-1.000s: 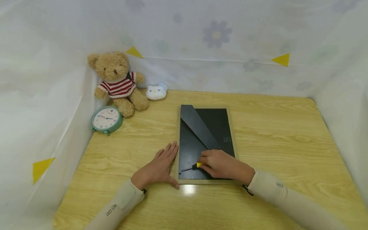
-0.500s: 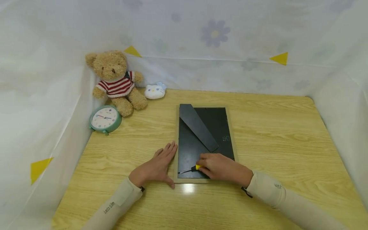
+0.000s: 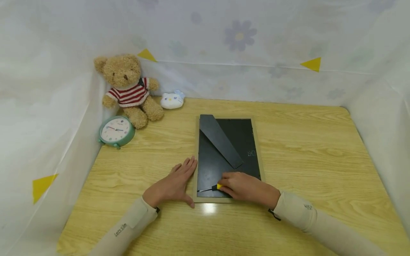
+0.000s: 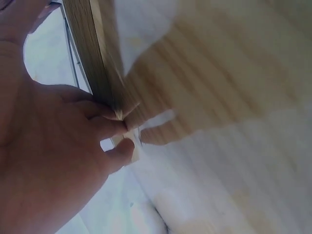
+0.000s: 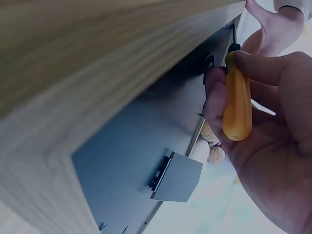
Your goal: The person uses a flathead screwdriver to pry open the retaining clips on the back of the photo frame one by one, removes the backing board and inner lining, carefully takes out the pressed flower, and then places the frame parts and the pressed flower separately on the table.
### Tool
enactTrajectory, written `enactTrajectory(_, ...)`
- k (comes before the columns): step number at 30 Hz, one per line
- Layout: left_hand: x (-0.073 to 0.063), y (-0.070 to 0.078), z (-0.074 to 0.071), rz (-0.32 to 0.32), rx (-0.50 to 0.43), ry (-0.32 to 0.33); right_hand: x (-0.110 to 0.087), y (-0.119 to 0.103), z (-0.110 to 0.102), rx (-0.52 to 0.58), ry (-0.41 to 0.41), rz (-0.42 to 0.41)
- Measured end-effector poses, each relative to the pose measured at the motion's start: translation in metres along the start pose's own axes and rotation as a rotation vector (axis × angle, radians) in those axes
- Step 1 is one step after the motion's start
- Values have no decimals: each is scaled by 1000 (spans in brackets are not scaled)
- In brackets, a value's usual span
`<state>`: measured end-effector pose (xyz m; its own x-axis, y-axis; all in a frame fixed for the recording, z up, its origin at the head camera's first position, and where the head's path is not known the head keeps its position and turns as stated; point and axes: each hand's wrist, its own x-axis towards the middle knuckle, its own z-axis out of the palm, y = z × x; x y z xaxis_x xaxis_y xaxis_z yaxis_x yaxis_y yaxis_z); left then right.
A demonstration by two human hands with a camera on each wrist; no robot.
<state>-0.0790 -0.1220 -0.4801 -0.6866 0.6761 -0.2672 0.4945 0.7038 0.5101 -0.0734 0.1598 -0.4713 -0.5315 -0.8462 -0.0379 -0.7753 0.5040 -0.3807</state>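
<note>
A picture frame (image 3: 214, 200) with a light wooden rim lies face down, its black backing board (image 3: 207, 169) showing. The backing's stand leg (image 3: 221, 142) slants across it from the upper left. My right hand (image 3: 245, 186) grips a screwdriver (image 5: 237, 105) by its yellow handle, over the lower part of the backing. The screwdriver's metal tip points left, right at the inner edge of the rim near the lower left corner. My left hand (image 3: 174, 185) has its fingers spread along the frame's left side, fingertips against the rim (image 4: 85, 39) in the left wrist view.
A teddy bear (image 3: 128, 85) in a striped shirt sits at the back left. Beside it are a green alarm clock (image 3: 116, 131) and a small white cat-faced plush (image 3: 172, 101). White flowered curtains (image 3: 272, 42) enclose the wooden table (image 3: 314, 153).
My right hand has drawn slightly toward me and left, away from the stand leg's end. With it, the screwdriver's tip has shifted left to the rim. My left hand stays beside the frame.
</note>
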Motion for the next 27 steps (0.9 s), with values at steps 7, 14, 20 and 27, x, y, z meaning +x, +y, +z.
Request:
enactTrajectory(7,-3,-4,-1,8,5,1,2,-2,1,-5,1,-20)
enactTrajectory(14,-2,-6,0,15,17,-7,0,-2,-1,36,-4,-8)
enactTrajectory(20,-1,-6,1,11,7,-16,0,-1,-3,60,-15,-13)
enactTrajectory(27,-1,-5,0,5,17,-16,1,-1,-3,50,-24,-8)
